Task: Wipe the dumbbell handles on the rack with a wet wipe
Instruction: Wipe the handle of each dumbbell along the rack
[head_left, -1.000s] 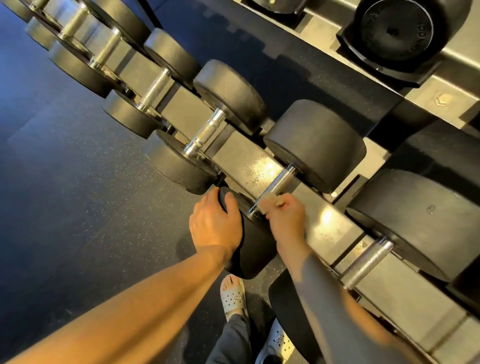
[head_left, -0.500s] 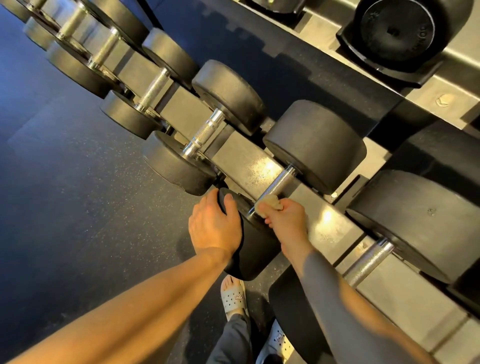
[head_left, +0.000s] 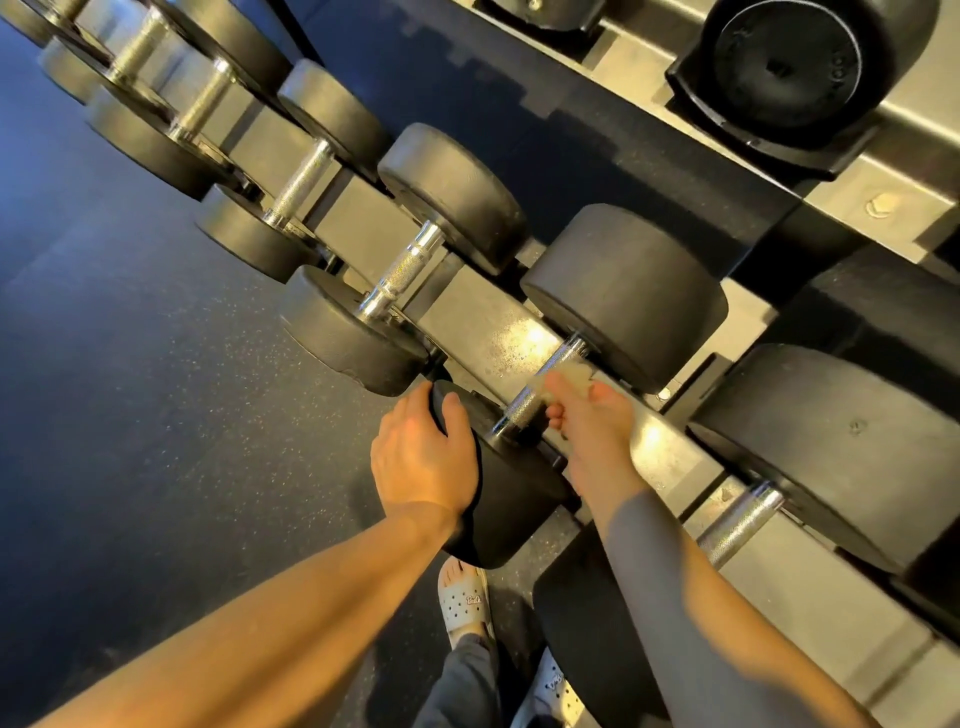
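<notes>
A row of black dumbbells with knurled chrome handles lies across the grey rack (head_left: 483, 322). My right hand (head_left: 587, 426) presses a crumpled pale wet wipe (head_left: 571, 375) against the middle of one chrome handle (head_left: 527, 402). My left hand (head_left: 421, 457) grips the rim of that dumbbell's near black head (head_left: 514, 509). Its far head (head_left: 623, 296) sits on the rack beyond the wipe. The stretch of handle under the wipe and my fingers is hidden.
Neighbouring dumbbell handles lie to the left (head_left: 402, 273) and to the right (head_left: 737, 519). An upper rack tier holds a large dumbbell (head_left: 784, 57) at top right. Dark speckled rubber floor (head_left: 156, 415) spreads to the left. My sandalled foot (head_left: 462, 597) stands below the rack.
My right hand has slid the wipe up the handle, away from the near head toward the far head. My left hand has stayed on the near head.
</notes>
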